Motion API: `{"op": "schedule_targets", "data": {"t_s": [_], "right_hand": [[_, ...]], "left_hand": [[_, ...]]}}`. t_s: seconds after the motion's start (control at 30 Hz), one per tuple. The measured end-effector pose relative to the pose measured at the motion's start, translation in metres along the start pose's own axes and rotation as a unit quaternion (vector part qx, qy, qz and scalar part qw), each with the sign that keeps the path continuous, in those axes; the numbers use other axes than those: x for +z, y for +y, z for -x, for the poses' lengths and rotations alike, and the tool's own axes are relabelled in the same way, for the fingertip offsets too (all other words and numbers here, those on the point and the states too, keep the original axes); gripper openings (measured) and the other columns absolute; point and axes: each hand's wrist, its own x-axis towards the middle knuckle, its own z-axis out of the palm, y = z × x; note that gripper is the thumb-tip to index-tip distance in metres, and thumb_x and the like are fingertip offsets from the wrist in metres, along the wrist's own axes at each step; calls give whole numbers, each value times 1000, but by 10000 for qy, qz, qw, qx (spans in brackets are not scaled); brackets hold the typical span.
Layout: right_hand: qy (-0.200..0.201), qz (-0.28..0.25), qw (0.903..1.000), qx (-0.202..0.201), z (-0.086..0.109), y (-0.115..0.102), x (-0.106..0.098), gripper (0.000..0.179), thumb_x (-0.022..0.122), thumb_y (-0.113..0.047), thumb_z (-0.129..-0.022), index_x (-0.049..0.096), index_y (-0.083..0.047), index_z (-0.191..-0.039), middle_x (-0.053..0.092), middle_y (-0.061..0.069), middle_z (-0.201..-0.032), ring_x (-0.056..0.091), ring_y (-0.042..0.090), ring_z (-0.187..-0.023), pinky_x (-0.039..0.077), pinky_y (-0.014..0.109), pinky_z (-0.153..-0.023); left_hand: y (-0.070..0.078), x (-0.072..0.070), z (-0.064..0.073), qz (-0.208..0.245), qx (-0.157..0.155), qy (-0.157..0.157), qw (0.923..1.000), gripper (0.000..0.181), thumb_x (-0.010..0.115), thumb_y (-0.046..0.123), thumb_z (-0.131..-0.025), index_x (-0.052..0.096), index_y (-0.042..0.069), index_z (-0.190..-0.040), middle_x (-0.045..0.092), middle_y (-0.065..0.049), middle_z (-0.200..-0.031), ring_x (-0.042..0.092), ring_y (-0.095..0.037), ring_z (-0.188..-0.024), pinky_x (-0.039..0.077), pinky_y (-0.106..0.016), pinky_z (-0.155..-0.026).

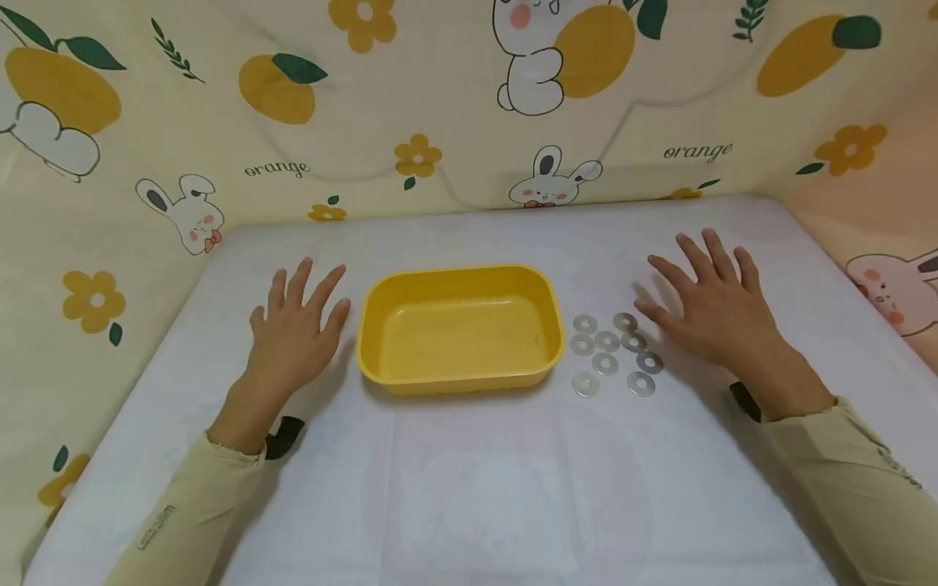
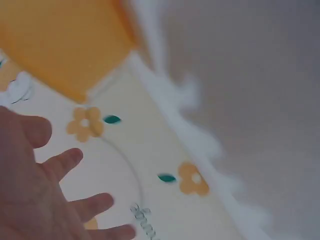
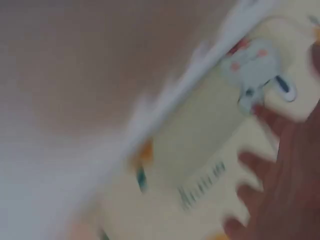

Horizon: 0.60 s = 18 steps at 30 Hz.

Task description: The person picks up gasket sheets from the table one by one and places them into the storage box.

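Observation:
A yellow rectangular tray (image 1: 462, 382) with rounded corners sits on the white tabletop, with nothing inside it. To its right lie several flat metal washers (image 1: 605, 364) in a loose cluster. My left hand (image 1: 289, 346) is spread just left of the tray, holding nothing; the left wrist view shows its spread fingers (image 2: 92, 205) and a blurred part of the tray (image 2: 65, 45). Right of the washers, my right hand (image 1: 721, 317) is spread with no object in it. The right wrist view is blurred and shows that hand's fingers (image 3: 255, 162) without the washers.
A white cloth (image 1: 469, 505) covers the table. Behind and at both sides stands a cream curtain (image 1: 454, 106) printed with rabbits, oranges and flowers. Both forearms wear beige sleeves (image 1: 190, 505), with a black band (image 1: 284, 437) at the left wrist.

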Motion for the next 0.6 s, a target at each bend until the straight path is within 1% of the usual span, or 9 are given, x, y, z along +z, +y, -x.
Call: {"op": "schedule_targets", "data": {"t_s": [0.1,0.13,0.17,0.23,0.33,0.37,0.4,0.47,0.6], "right_hand": [[38,-57,9999,-141,1,1,-5,72,42,-61,-99,30,-20,-157,10,18,-167,-12,36,-155,1,68,-120],[21,-133,9997,-203,1,0,-6,72,43,-61,-99,29,-20,-157,11,18,-166,-9,38,-155,4,69,-119],[-7,-208,9994,-283,1,0,-8,71,44,-60,-99,29,-21,-157,13,18,-166,-6,39,-155,8,70,-118],[-96,-405,9981,-462,1,-3,-11,70,47,-57,-99,29,-22,-157,17,19,-165,1,41,-154,14,72,-114],[-322,-742,9947,-637,0,-7,-18,69,52,-54,-98,32,-23,-156,23,18,-163,10,43,-152,19,74,-111],[-438,-872,9930,-663,0,-8,-20,68,54,-53,-98,34,-23,-155,25,18,-162,13,44,-151,20,74,-111],[-552,-1029,9908,-679,0,-9,-21,68,56,-52,-97,36,-23,-154,27,18,-161,16,45,-150,21,74,-111],[-795,-1277,9864,-655,0,-12,-24,67,59,-52,-95,39,-22,-152,31,18,-159,22,46,-147,23,73,-112],[-1217,-1476,9802,-520,-1,-17,-24,67,62,-52,-94,43,-21,-150,40,22,-153,32,46,-140,30,72,-110]], "left_hand": [[6,-8,2,986,134,-371,9943,61,25,53,-106,12,30,-161,7,-20,-166,18,-51,-147,26,-78,-108],[9,-10,2,1441,128,-548,9880,62,29,50,-106,10,30,-161,9,-21,-165,26,-50,-144,34,-74,-107],[11,-11,3,1937,87,-745,9782,62,32,47,-107,7,31,-161,11,-21,-165,32,-49,-140,40,-69,-105],[16,-11,2,2824,-157,-1184,9518,65,38,42,-107,2,34,-161,13,-19,-165,40,-45,-135,53,-56,-96],[23,-5,0,3959,-657,-1711,8998,69,43,34,-107,-2,39,-159,13,-12,-166,42,-41,-136,60,-40,-82],[25,-3,0,4173,-797,-1806,8871,70,43,31,-107,-2,40,-159,13,-10,-166,42,-40,-138,61,-38,-81],[26,-1,-1,4302,-921,-1868,8784,70,43,28,-107,-1,40,-159,13,-9,-167,41,-39,-139,61,-37,-81],[27,2,-1,4450,-1030,-1910,8689,68,42,23,-107,1,38,-160,14,-9,-166,39,-39,-140,61,-35,-80],[23,5,1,4463,-992,-1992,8668,63,35,19,-108,5,34,-160,16,-10,-165,42,-38,-135,57,-32,-76]]}}
